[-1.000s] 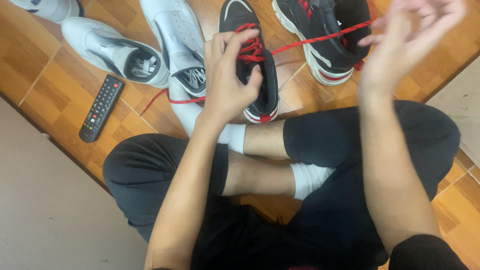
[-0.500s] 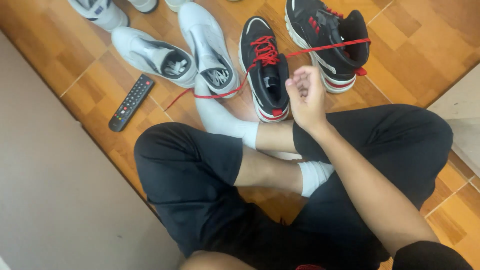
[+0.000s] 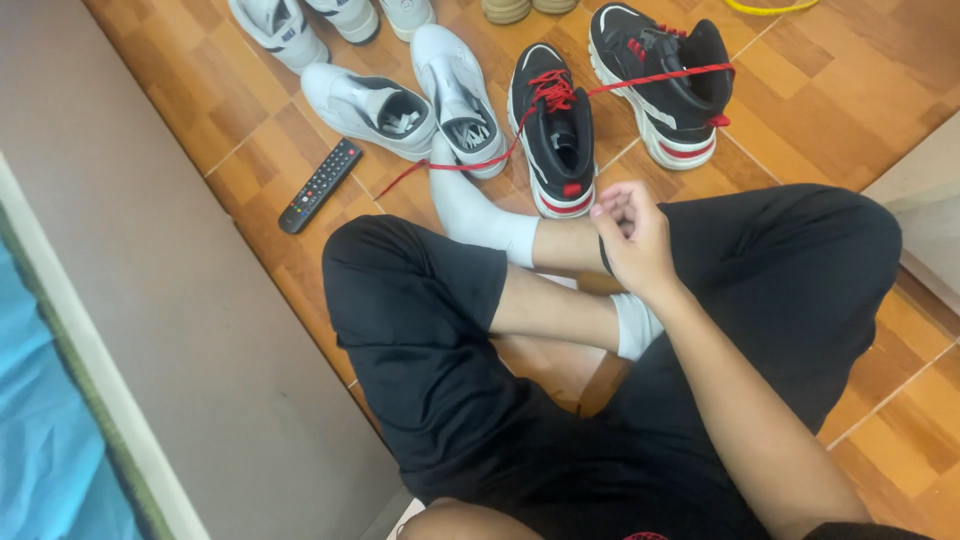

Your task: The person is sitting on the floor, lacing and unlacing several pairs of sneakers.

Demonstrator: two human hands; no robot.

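Observation:
I sit cross-legged in black shorts and white socks on a wooden tile floor. My right hand [image 3: 635, 235] hangs over my shin with its fingers curled in and nothing visible in them. Just beyond it stands a black sneaker [image 3: 557, 140] with red laces, toe pointing away. One long red lace [image 3: 655, 78] stretches from it across a second black sneaker [image 3: 662, 85] on the right. The lace's other end [image 3: 425, 172] trails left over my sock. My left hand is out of the picture; only a bit of arm shows at the bottom edge.
Two white sneakers [image 3: 375, 105] [image 3: 462, 92] lie left of the black pair, with more shoes [image 3: 278, 25] along the top edge. A black remote control [image 3: 320, 185] rests on the floor at left. A brown mat [image 3: 150, 300] and a blue surface [image 3: 40, 430] fill the left side.
My left hand left the black sneaker and went out of view. My right hand let the red lace go and came down from high up to my shin. The view shifted left.

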